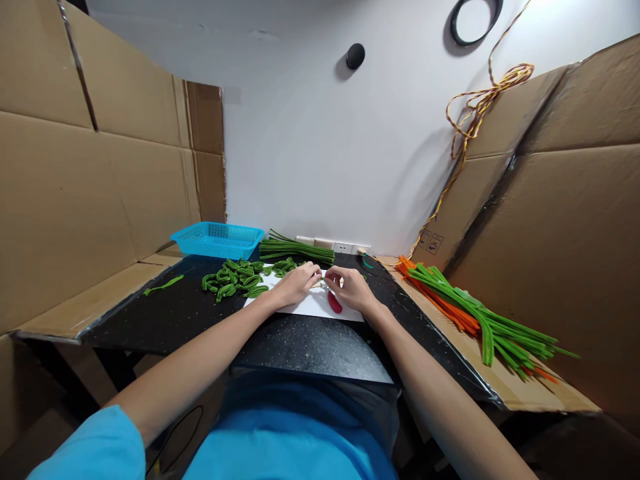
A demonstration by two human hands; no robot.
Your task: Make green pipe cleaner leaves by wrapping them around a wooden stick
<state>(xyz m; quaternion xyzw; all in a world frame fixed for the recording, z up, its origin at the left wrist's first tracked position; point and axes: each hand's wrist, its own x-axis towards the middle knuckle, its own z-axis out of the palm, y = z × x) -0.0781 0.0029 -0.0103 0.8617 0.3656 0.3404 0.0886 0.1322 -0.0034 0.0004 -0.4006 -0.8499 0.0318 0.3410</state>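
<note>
My left hand and my right hand are close together over a white sheet. Both have their fingers pinched; a small bit between them is too tiny to name. Beside my right hand, a red handle-like piece lies on the sheet, and the rest of it is hidden. Left of my left hand is a heap of dark green pipe cleaners bent into loops. A bundle of straight dark green pipe cleaners lies behind my hands.
A blue plastic basket stands at the back left of the black table. Bright green and orange pipe cleaners lie on cardboard to the right. Cardboard walls flank the table, and a power strip is at the back.
</note>
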